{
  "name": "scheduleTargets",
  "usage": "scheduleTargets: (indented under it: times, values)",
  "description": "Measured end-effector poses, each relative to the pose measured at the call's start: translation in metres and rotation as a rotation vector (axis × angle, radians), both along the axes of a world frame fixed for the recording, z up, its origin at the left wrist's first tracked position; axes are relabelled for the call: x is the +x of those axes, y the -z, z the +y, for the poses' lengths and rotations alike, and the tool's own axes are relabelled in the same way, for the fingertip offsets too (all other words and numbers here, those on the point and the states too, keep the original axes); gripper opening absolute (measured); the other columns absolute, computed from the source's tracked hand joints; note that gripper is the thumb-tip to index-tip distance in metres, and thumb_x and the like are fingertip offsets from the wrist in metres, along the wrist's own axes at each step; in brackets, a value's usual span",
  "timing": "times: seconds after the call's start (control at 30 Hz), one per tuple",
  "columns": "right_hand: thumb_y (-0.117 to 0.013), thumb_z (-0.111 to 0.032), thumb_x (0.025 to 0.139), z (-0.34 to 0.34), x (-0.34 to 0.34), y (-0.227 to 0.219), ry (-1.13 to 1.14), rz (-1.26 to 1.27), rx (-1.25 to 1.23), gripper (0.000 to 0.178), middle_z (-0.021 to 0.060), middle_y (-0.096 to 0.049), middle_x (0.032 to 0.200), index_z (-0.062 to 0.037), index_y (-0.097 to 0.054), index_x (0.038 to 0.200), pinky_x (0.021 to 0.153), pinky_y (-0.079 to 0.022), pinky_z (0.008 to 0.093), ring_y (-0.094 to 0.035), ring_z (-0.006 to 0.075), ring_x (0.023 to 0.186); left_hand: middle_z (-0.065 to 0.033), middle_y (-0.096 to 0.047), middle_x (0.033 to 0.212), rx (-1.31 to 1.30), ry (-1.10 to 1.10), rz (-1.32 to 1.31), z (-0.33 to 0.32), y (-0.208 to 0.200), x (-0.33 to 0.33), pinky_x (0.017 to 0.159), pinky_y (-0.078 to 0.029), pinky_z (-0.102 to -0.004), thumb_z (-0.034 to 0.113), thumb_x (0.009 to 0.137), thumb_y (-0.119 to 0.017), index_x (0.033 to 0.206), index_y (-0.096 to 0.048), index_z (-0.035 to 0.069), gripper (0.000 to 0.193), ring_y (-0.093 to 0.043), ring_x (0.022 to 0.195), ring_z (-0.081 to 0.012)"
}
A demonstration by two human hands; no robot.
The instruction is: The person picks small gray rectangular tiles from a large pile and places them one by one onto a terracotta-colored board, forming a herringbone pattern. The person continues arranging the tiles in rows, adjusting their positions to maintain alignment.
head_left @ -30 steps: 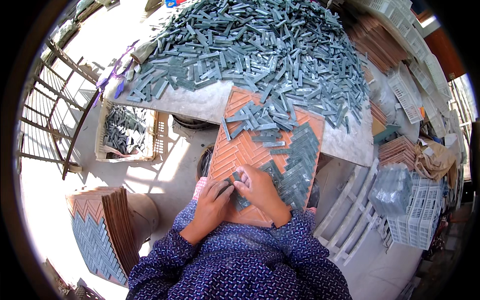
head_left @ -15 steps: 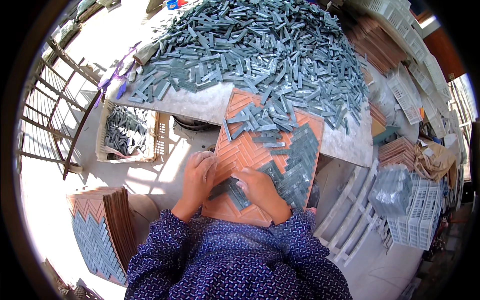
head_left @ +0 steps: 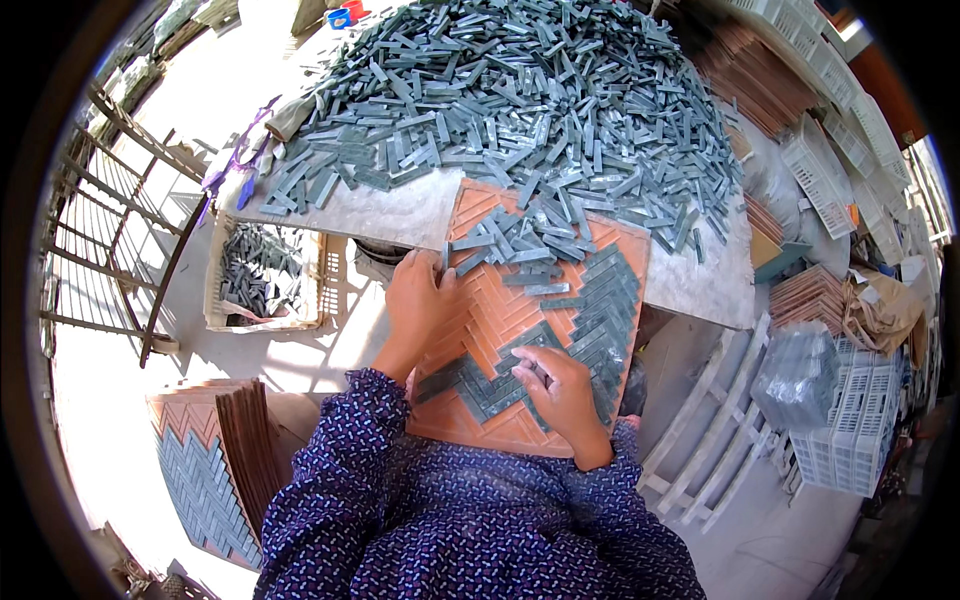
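Observation:
A terracotta-coloured tray (head_left: 482, 330) with herringbone grooves lies in front of me, its far part on the table's edge. Dark grey-green strip tiles (head_left: 608, 300) fill its right side and a zigzag band lower down. Loose strips (head_left: 520, 240) are heaped on its far part. My left hand (head_left: 425, 300) is at the tray's left edge, its fingertips closed on a single strip tile (head_left: 446, 256) beside that heap. Over the laid band, my right hand (head_left: 562, 392) hovers with bent fingers, thumb and forefinger apart and nothing visible between them.
A large pile of strip tiles (head_left: 520, 90) covers the table (head_left: 400, 210). A cream crate (head_left: 215, 290) of dark pieces stands at left, above a stack of trays (head_left: 205, 470). White crates (head_left: 840, 430), more trays (head_left: 805, 300) and a slatted frame (head_left: 705, 430) are at right.
My left hand has moved up and away from the lower tray to the strip by the loose heap. My right hand has drawn right and slightly down, uncovering the laid band.

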State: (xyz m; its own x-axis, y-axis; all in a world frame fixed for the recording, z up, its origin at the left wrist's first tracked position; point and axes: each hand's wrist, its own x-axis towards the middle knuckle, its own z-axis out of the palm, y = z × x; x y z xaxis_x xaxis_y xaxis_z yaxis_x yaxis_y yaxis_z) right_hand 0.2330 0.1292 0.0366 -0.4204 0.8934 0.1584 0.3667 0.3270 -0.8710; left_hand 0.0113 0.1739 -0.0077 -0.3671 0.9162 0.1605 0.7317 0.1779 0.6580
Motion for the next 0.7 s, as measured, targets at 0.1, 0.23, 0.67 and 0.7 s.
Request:
scheduleTargets:
  times: [0.1,0.23,0.67,0.7]
  values:
    - [-0.069,-0.001,0.080,0.003,0.008,0.004,0.044,0.064,-0.003,0.022,0.0071,-0.063,0.077,-0.0010,-0.066,0.102,0.051,-0.040,0.0230,-0.052,0.0083,0.058,-0.0130,-0.060,0.082,0.019,-0.019,-0.164,-0.021,-0.003,-0.009,0.071,-0.046,-0.0423,0.014,0.080,-0.067,0.087,-0.057,0.003,0.016,-0.058,0.081,-0.0307]
    - [-0.069,0.000,0.080,0.005,0.012,0.006,0.056,0.092,0.017,0.021,0.0076,-0.063,0.077,-0.0001,-0.066,0.101,0.051,-0.040,0.0228,-0.053,0.0085,0.058,-0.0128,-0.063,0.083,-0.135,-0.011,-0.468,-0.072,-0.008,-0.015,0.072,-0.047,-0.0391,0.008,0.080,-0.065,0.094,-0.062,0.004,0.015,-0.059,0.084,-0.0307]
    - [-0.068,-0.002,0.081,0.009,0.013,-0.001,0.035,0.004,0.014,0.020,0.0141,-0.064,0.080,0.0011,-0.064,0.100,0.058,-0.049,0.0306,-0.063,0.0233,0.066,-0.0123,-0.061,0.098,0.108,0.226,-0.032,-0.117,0.009,-0.002,0.075,-0.047,-0.0391,-0.002,0.072,-0.068,0.097,-0.063,0.003,0.026,-0.057,0.087,-0.0318]
    - [-0.068,-0.002,0.081,0.009,0.013,-0.002,0.033,0.004,0.020,0.020,0.0142,-0.064,0.080,0.0011,-0.064,0.100,0.058,-0.049,0.0307,-0.063,0.0234,0.066,-0.0120,-0.061,0.097,0.126,0.258,-0.008,-0.118,0.009,-0.004,0.074,-0.047,-0.0390,-0.002,0.072,-0.068,0.097,-0.064,0.003,0.026,-0.057,0.087,-0.0316]
